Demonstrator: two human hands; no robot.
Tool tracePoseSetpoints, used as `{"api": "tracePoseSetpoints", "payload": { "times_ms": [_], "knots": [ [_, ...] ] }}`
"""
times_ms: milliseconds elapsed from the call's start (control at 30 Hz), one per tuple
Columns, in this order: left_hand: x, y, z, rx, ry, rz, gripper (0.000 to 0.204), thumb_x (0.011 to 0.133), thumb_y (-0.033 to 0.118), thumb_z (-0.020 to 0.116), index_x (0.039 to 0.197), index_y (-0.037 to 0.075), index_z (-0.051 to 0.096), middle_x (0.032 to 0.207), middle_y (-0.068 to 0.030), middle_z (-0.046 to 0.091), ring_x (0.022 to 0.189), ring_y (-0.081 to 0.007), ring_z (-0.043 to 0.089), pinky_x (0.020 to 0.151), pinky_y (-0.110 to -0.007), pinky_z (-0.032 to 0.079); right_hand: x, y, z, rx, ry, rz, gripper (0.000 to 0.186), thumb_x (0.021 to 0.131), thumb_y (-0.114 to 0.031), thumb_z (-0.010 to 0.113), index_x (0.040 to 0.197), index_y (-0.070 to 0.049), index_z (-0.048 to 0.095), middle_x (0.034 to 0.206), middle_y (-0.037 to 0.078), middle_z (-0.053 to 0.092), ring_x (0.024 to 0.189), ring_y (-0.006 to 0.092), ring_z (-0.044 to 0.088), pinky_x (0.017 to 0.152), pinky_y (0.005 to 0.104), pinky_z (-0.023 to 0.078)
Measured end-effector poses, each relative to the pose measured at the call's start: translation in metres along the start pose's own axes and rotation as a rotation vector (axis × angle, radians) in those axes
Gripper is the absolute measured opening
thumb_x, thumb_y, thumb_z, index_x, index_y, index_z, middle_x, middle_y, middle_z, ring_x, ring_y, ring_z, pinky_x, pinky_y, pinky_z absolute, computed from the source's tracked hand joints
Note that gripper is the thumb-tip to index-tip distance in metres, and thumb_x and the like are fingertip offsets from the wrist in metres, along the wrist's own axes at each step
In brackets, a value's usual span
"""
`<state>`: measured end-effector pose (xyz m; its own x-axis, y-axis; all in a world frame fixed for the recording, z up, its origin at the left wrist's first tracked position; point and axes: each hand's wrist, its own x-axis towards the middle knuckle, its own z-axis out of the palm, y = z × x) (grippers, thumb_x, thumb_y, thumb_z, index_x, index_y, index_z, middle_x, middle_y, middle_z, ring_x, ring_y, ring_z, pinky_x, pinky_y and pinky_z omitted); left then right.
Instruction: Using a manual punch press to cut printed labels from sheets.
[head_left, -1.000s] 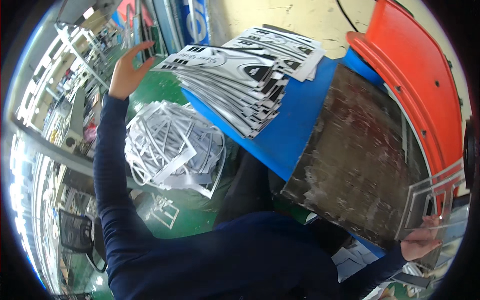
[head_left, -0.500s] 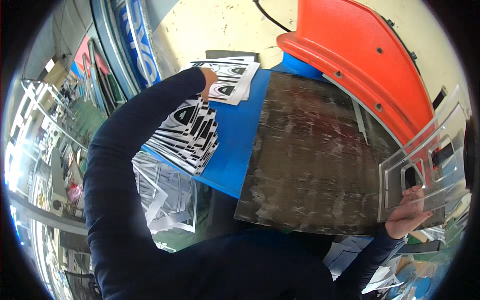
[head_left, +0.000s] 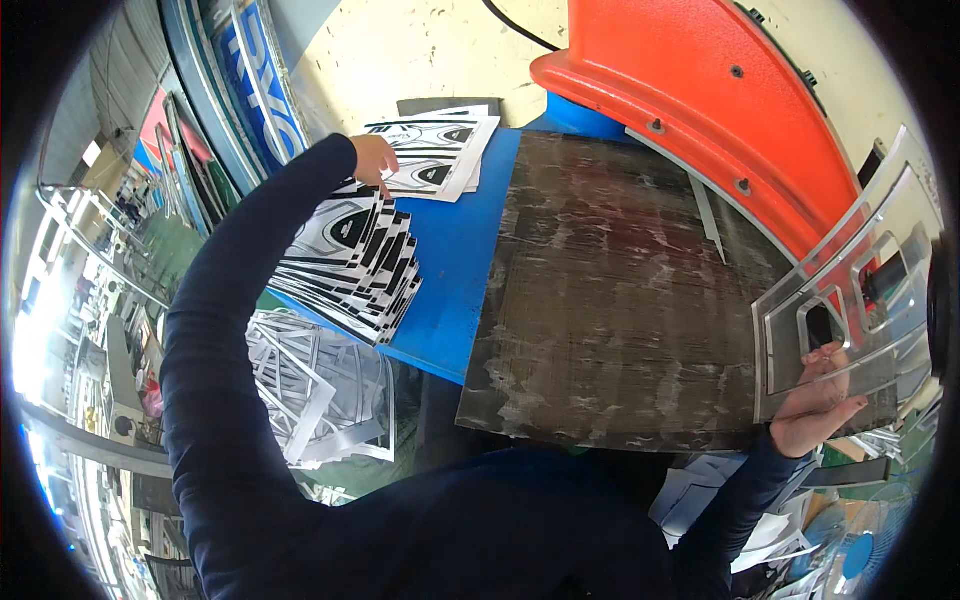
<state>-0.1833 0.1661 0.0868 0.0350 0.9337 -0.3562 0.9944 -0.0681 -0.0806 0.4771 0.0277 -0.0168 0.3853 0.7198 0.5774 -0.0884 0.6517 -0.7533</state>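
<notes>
My left hand (head_left: 374, 159) reaches over the upper end of a fanned stack of printed black-and-white sheets (head_left: 345, 255) on the blue table. Its fingers are partly bent and apart, with the tips near the stack's top edge. Just beyond lies a smaller pile of similar sheets (head_left: 450, 170). On the right, my right hand (head_left: 812, 405) grips the lower edge of a clear plastic template (head_left: 780, 340). The template stands tilted up over the dark board's right end. Some fingers show through the plastic, and the thumb points right.
A worn dark board (head_left: 610, 310) covers much of the blue table (head_left: 450, 290). A large orange-red machine part (head_left: 700, 110) rises behind it. Below the table's left side hangs a heap of white paper offcuts (head_left: 315, 390). More scraps and a blue fan (head_left: 858, 555) are at lower right.
The whole view has shifted slightly. My left hand's fingers look more spread at the stack's upper end. The right hand keeps its hold on the clear template, which is tilted much as before.
</notes>
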Motion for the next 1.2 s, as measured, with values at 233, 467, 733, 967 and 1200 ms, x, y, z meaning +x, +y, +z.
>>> {"api": "tracePoseSetpoints", "payload": {
  "times_ms": [233, 467, 733, 967, 1200],
  "knots": [
    [0.018, -0.028, 0.012, -0.063, 0.166, 0.071, 0.030, 0.075, 0.034, 0.080, 0.092, 0.011, 0.078, 0.111, -0.0155, 0.070, 0.099, -0.0302, 0.065, 0.085, -0.039, 0.052, 0.000, 0.000, 0.000, 0.006, -0.015, -0.002, 0.089, 0.095, -0.078, 0.029, 0.114, 0.003, 0.060, 0.112, 0.011, 0.056, 0.098, 0.0203, 0.052, 0.092, 0.0350, 0.037],
    [-0.006, -0.046, 0.001, 0.233, 0.453, -0.022, 0.035, 0.086, 0.034, 0.072, 0.106, 0.005, 0.072, 0.116, -0.0145, 0.069, 0.104, -0.0335, 0.064, 0.093, -0.042, 0.049, -0.001, -0.001, 0.003, 0.039, -0.003, 0.009, 0.090, 0.095, -0.078, 0.029, 0.115, 0.005, 0.059, 0.113, 0.012, 0.055, 0.099, 0.0204, 0.051, 0.091, 0.0341, 0.037],
    [-0.076, 0.134, -0.073, 0.204, 1.228, 0.238, 0.024, 0.096, 0.025, 0.059, 0.114, 0.015, 0.072, 0.091, -0.0138, 0.072, 0.079, -0.0317, 0.070, 0.071, -0.040, 0.055, -0.003, -0.004, 0.008, -0.032, 0.033, -0.012, 0.095, 0.095, -0.078, 0.027, 0.117, 0.008, 0.060, 0.108, 0.014, 0.061, 0.094, 0.0224, 0.054, 0.088, 0.0344, 0.039],
    [-0.126, 0.314, 0.066, -0.108, 0.880, 0.755, 0.047, 0.084, -0.001, 0.060, 0.130, 0.010, 0.062, 0.127, -0.0112, 0.065, 0.117, -0.0310, 0.063, 0.097, -0.047, 0.051, -0.002, -0.009, 0.017, 0.017, -0.016, -0.032, 0.092, 0.096, -0.075, 0.027, 0.112, 0.010, 0.058, 0.106, 0.015, 0.057, 0.093, 0.0233, 0.050, 0.087, 0.0342, 0.035],
    [-0.137, 0.341, 0.109, -0.276, 0.511, 0.812, 0.059, 0.085, -0.002, 0.058, 0.142, 0.011, 0.051, 0.152, -0.0100, 0.046, 0.144, -0.0295, 0.040, 0.112, -0.060, 0.034, -0.006, -0.009, 0.019, -0.056, -0.017, -0.073, 0.092, 0.095, -0.077, 0.028, 0.109, 0.008, 0.059, 0.106, 0.016, 0.057, 0.095, 0.0235, 0.050, 0.092, 0.0355, 0.033]
  ]
}}
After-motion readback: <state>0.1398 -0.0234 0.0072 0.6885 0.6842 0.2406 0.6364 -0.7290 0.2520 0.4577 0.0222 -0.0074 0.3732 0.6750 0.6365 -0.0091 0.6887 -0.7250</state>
